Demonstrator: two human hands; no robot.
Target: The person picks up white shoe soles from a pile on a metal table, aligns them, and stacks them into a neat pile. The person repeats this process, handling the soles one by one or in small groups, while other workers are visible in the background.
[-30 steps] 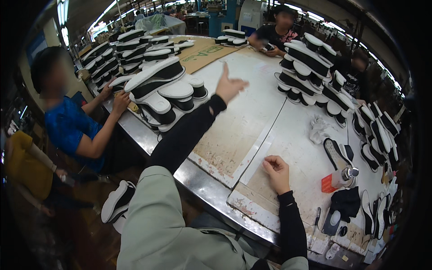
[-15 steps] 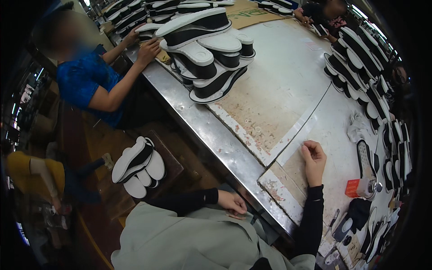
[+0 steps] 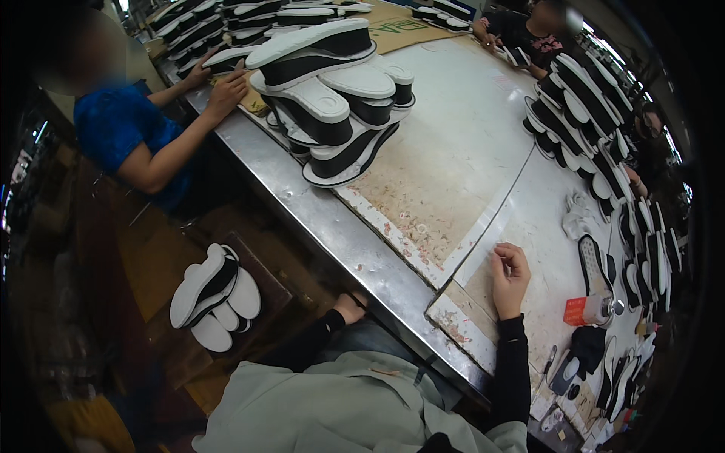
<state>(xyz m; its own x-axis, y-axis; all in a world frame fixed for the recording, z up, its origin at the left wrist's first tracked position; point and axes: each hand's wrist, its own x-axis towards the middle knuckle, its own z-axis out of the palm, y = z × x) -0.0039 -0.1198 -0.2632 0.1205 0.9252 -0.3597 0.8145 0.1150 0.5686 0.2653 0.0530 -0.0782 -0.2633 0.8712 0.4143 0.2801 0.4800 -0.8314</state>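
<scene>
My right hand (image 3: 512, 275) rests on the worn work table (image 3: 453, 151) with its fingers curled in and nothing visible in them. My left hand (image 3: 349, 306) is down below the metal table edge (image 3: 340, 234), close to my lap, and its fingers are partly hidden. A pile of black and white shoe soles (image 3: 332, 98) stands on the table well ahead of both hands. A smaller stack of soles (image 3: 215, 294) lies on a low wooden stool to my left, a short way from my left hand.
A person in a blue shirt (image 3: 128, 136) sits at the left with hands on soles. Another person (image 3: 529, 38) works at the far end. Rows of soles (image 3: 589, 128) line the right side. A single sole (image 3: 593, 264) and an orange box (image 3: 583, 309) lie near my right hand.
My left arm, raised over the table a second ago, has dropped to my lap below the table edge. The view has swung down and left. My right hand has stayed put.
</scene>
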